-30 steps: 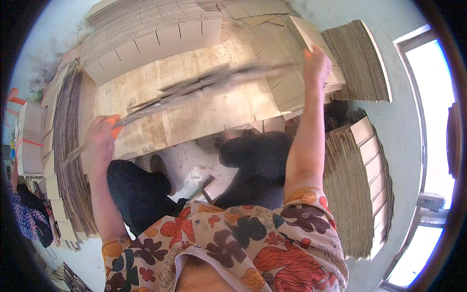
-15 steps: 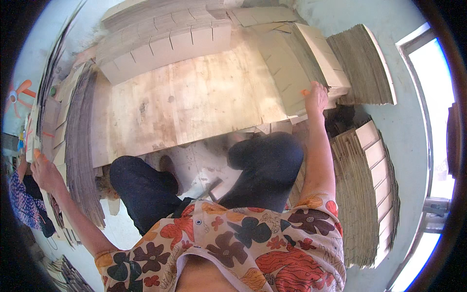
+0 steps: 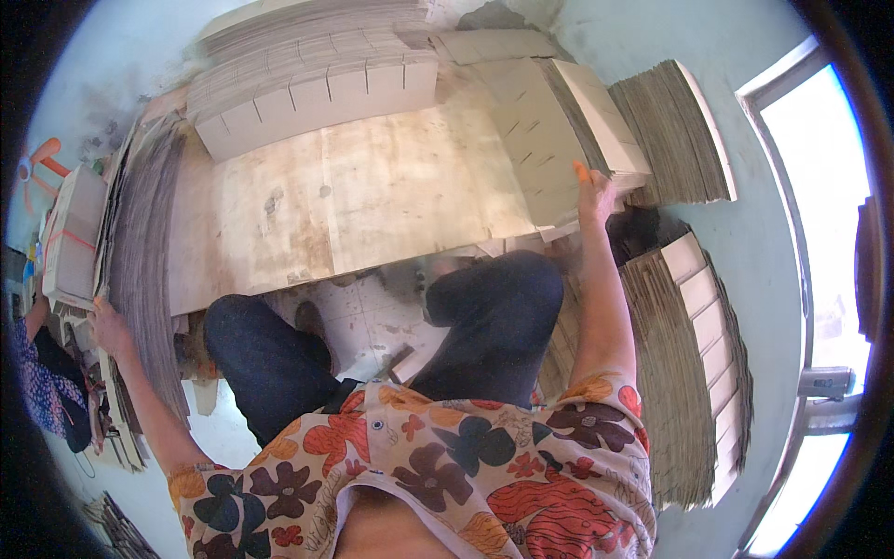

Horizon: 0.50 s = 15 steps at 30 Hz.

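My left hand [image 3: 110, 328] is at the near end of the left stack of cardboard sheets [image 3: 149, 224], its fingers closed on the edge of an outer cardboard sheet. Blur hides the exact grip. On the right, my right hand [image 3: 597, 194] grips the near edge of slotted cardboard sheets [image 3: 531, 130], the thumb in an orange finger cover pointing up. The other fingers are partly hidden behind the edge. Between my hands lies a bare wooden board [image 3: 372, 186], and a long row of slotted cardboard pieces [image 3: 317, 88] stands along its far side.
More cardboard stacks stand at the far right [image 3: 672, 135] and lower right [image 3: 684, 373], by a bright window [image 3: 819, 186]. At the left edge are a strapped pale bundle [image 3: 74, 238], an orange fan [image 3: 42, 168] and another person's patterned sleeve [image 3: 42, 382]. My knees are under the board's near edge.
My left hand has moved slightly right, and the sheets beside it have shifted right, exposing the strapped bundle. My right hand has turned slightly at the stack's edge. The view has shifted a little.
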Available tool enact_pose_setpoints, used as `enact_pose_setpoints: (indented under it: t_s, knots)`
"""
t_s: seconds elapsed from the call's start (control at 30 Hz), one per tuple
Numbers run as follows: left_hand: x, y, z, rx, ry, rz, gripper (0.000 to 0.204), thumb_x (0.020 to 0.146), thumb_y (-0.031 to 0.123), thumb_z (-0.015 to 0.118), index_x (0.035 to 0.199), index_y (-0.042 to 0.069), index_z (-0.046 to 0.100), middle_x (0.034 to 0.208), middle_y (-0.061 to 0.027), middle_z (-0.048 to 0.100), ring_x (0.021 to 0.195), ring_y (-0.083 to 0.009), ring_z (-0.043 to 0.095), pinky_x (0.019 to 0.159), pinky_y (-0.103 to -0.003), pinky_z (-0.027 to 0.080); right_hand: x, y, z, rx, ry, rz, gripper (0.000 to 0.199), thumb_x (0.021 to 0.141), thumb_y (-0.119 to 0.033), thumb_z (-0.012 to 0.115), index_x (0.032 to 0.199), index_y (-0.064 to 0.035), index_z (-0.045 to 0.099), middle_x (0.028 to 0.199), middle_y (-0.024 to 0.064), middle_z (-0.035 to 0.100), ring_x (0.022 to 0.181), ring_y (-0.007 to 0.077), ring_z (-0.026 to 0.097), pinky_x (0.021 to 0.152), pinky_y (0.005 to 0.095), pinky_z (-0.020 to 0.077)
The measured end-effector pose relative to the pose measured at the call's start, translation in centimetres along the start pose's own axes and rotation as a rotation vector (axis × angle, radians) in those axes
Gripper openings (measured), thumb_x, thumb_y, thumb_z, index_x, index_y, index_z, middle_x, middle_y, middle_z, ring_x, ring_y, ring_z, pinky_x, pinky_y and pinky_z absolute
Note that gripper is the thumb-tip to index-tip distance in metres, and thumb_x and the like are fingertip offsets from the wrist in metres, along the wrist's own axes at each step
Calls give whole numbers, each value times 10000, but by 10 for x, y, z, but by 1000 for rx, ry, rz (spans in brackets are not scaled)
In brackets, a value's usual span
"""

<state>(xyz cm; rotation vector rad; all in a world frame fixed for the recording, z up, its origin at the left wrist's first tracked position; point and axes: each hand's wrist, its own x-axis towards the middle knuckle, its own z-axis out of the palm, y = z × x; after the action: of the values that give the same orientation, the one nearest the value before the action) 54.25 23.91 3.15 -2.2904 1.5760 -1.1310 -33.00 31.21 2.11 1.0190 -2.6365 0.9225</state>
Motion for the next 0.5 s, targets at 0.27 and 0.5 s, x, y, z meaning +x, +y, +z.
enact_pose_setpoints:
  t_s: [0.27,0.5]
  knots:
    - [-11,13,-31,-21,-39,118,397,915,329,492,1206,59,510,1129,-82,602,1027,-280,557,760,-415,495,19,3,-26,945,297,82,189,843,-237,654,768,-64,661,608,58,584,520,146,545,476,279,416]
    - [-3,14,-25,-131,-49,58,398,900,370,516,1169,81,569,1071,-108,634,993,-318,580,749,-466,486,1,9,-70,1374,132,180,169,831,-66,663,958,-23,560,747,86,633,488,159,573,393,250,435]
